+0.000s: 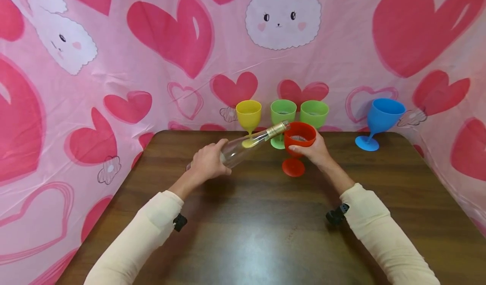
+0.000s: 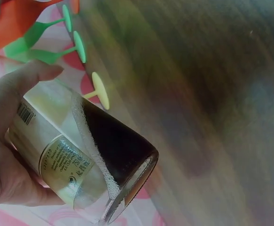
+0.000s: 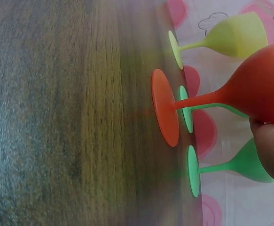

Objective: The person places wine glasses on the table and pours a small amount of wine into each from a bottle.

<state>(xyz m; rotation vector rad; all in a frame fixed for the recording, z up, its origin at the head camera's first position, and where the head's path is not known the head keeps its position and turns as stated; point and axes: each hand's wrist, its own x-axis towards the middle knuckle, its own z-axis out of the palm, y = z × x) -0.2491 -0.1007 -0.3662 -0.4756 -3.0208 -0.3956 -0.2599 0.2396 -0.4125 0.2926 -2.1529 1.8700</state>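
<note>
My left hand (image 1: 209, 160) grips a clear glass bottle (image 1: 239, 150) that is tilted, its gold-wrapped neck pointing right. In the left wrist view, dark liquid with a foamy edge lies in the bottle's base end (image 2: 118, 146), and a label faces the camera. My right hand (image 1: 317, 150) holds a red goblet (image 1: 294, 150) by its bowl, upright. The bottle's mouth is at the goblet's left rim. Something pale and frothy shows inside the red bowl. Whether the goblet's foot touches the table cannot be told.
Behind the red goblet stand a yellow goblet (image 1: 248, 114) and two green goblets (image 1: 282, 110), partly covered by it and the bottle. A blue goblet (image 1: 383, 116) stands at the back right of the brown wooden table (image 1: 247, 234). Pink heart-print cloth (image 1: 171, 32) hangs behind.
</note>
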